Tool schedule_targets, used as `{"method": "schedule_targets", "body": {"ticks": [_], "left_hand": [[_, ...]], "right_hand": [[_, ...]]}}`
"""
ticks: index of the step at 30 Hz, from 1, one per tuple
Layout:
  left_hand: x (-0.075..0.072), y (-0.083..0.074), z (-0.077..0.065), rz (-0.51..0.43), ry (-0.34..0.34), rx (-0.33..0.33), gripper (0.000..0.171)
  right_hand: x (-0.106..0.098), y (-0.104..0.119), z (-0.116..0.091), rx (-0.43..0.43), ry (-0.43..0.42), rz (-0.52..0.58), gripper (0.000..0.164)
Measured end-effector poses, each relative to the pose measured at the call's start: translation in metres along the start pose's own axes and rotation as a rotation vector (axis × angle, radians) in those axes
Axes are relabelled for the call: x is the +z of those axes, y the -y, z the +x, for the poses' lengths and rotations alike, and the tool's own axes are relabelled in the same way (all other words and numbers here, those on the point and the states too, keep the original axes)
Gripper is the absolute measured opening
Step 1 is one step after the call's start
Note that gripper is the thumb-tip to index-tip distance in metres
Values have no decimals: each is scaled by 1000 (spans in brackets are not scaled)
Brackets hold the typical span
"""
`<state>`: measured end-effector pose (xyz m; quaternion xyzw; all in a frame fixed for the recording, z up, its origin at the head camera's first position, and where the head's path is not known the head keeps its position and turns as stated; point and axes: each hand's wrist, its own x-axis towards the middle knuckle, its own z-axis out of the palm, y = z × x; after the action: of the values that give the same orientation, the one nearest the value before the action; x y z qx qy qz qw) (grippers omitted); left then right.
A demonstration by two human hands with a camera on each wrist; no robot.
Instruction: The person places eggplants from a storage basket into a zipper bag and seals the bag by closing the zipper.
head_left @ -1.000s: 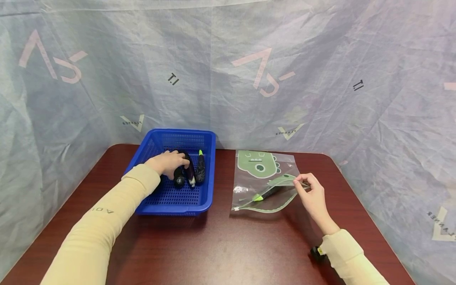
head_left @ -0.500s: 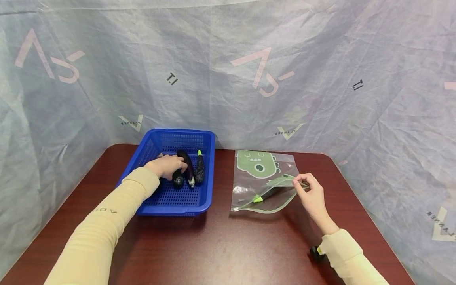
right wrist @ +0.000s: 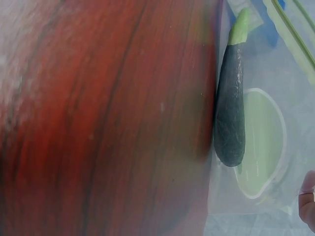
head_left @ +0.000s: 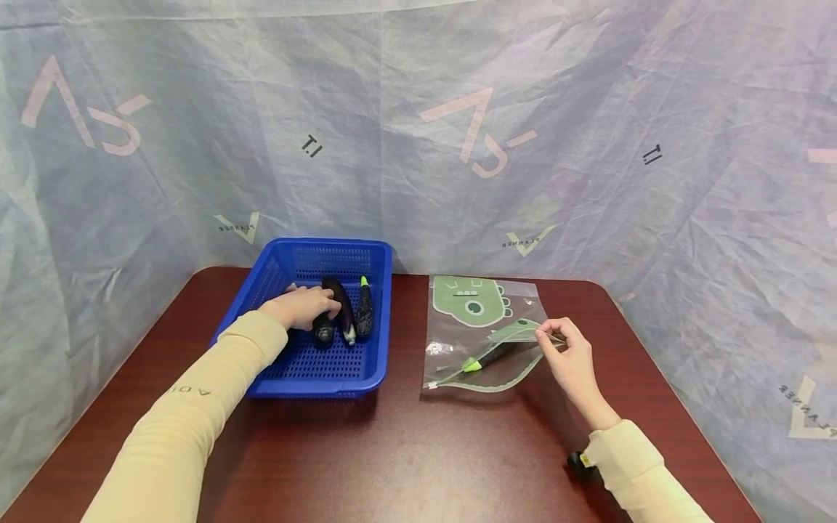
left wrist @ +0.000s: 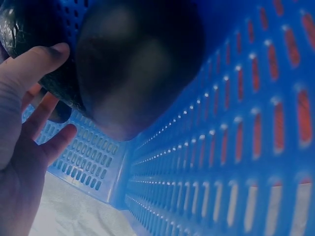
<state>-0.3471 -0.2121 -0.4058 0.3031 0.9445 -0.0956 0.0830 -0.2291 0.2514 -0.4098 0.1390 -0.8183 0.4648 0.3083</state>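
Inside the blue basket (head_left: 369, 374), my left hand (head_left: 301, 308) grips a dark green zucchini (head_left: 323, 332) with a rounded, shiny end. In the left wrist view the thumb lies on the zucchini (left wrist: 24, 24) and other fingers reach beneath it; a large dark eggplant (left wrist: 138, 64) is close by. A purple eggplant (head_left: 347, 312) and a zucchini with a green stem (head_left: 364, 312) lie right of the hand. My right hand (head_left: 572, 362) pinches the mouth edge of a clear zip bag (head_left: 467, 301) with green print. One zucchini (right wrist: 230, 108) is inside the bag.
The basket and bag rest on a reddish-brown table (head_left: 431, 450). A grey printed cloth (head_left: 418, 181) hangs behind and at both sides. Near the right cuff is a small black object (head_left: 579, 465).
My left hand has lowered slightly and closed in on the zucchini in the basket. The right hand keeps its pinch on the bag; the view has shifted a little.
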Motion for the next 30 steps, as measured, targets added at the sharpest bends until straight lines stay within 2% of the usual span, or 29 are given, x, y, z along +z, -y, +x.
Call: {"method": "schedule_targets", "body": {"ticks": [9, 21, 30], "left_hand": [[1, 4, 1, -19, -24, -10, 41], [-5, 5, 0, -2, -109, 73, 40], [-17, 5, -5, -23, -175, 70, 38]], "right_hand": [[0, 1, 0, -1, -5, -2, 4], [-1, 0, -1, 2, -7, 1, 4], [-2, 0, -1, 3, -3, -3, 5]]}}
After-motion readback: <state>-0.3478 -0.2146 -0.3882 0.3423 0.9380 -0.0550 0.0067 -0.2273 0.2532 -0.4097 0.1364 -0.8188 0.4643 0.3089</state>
